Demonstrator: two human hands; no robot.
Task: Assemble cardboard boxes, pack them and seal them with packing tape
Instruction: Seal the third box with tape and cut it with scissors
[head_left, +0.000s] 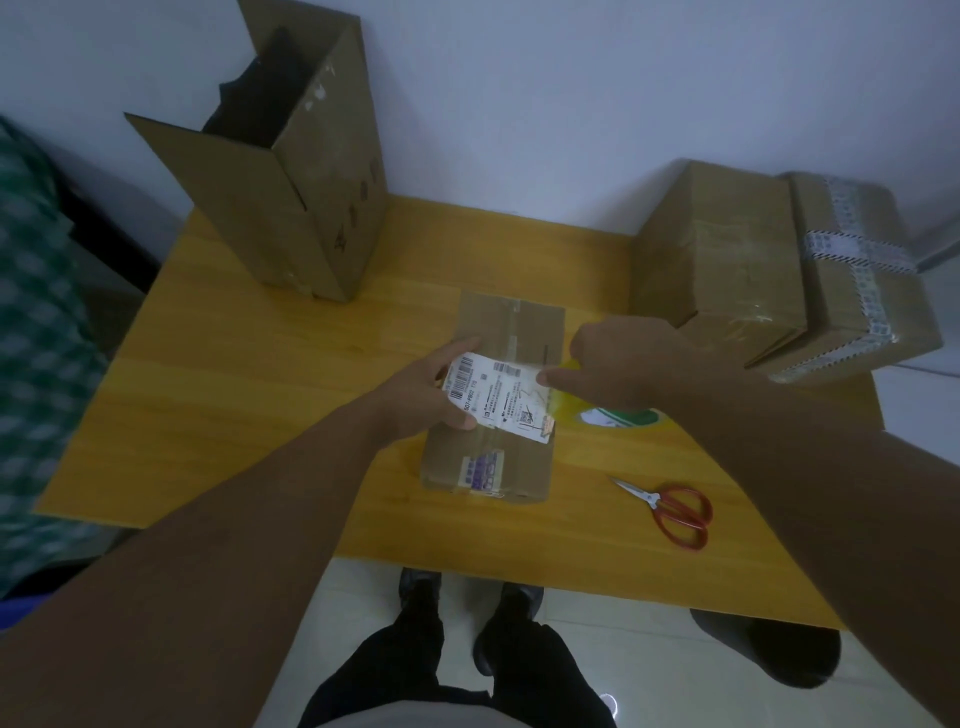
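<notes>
**Now the tape roll meets the small box**

Head view: the small box (524, 457) lies flat at the centre of the yellow table (234, 389), its flaps closed and a white shipping label (488, 395) across its top. The left hand (426, 389) grips the box from 9 o'clock, with fingers over the far part of the left edge and the thumb on the label's near corner. The right hand (623, 364) comes in from 3 o'clock and is closed round the tape roll (597, 413), a clear yellowish roll with a green-and-white core. Its fingertips touch the label's right edge. Whether a free end of tape is already stuck down cannot be told.

From the box, a tall open carton (306, 171) stands at 11 o'clock with something dark inside. Two sealed boxes (722, 249) sit side by side at 2 o'clock, and red-handled scissors (670, 506) lie at 4 o'clock.

The box looks light and fairly stiff, though its faces would likely dent under hard thumb pressure. It would slide easily on the smooth tabletop, so a steadying hold on the side edge opposite the pull seems right. The tape is thin and clingy and prone to folding onto itself, so it is best held by the roll's rim and kept taut
</notes>
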